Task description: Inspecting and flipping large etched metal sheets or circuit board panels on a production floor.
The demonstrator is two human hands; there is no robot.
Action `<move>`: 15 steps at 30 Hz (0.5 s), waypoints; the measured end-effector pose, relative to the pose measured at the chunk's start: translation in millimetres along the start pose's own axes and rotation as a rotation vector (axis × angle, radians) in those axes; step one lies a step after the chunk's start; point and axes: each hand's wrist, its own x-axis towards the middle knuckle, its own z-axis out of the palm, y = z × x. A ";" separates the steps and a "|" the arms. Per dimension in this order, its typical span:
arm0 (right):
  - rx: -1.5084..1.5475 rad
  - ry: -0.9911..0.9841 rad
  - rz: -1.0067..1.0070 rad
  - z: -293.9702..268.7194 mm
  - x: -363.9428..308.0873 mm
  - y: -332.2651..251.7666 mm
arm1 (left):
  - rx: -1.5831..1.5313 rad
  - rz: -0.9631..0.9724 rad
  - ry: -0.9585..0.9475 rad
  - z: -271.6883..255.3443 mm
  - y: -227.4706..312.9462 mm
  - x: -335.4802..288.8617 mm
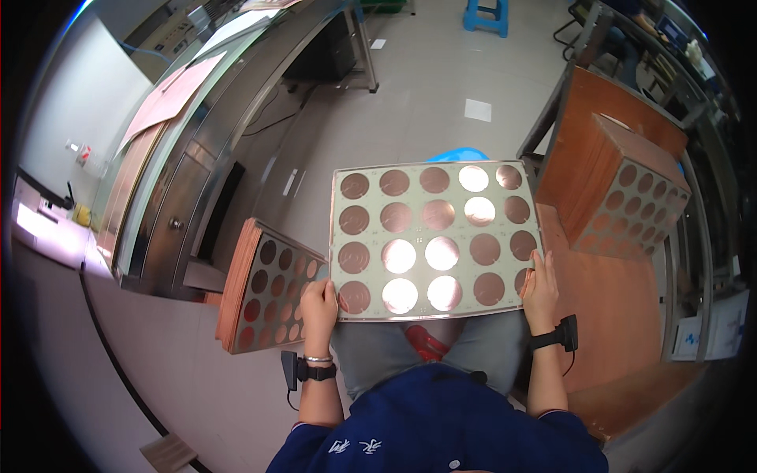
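Note:
A large flat circuit board panel (420,238), pale grey-green with rows of round copper discs, is held out over my lap. My left hand (318,303) grips its lower left edge, fingers partly hidden behind it. On the opposite side my right hand (541,285) is closed around the lower right edge. Several discs shine bright with reflected light. Just left of my left hand leans a stack of similar panels (272,288), its front face showing the same round discs. Another stack of these panels (623,193) stands to the right.
The right stack rests on a brown wooden rack (611,307) with metal posts. A metal-framed workbench (206,158) with a pink sheet (169,98) stands at left. A blue stool (486,17) is farther off, and a person sits at the far right.

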 end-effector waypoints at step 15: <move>0.483 -0.099 0.206 -10.0 7.0 12.8 | -0.941 -0.215 -0.108 -31.0 36.6 -7.4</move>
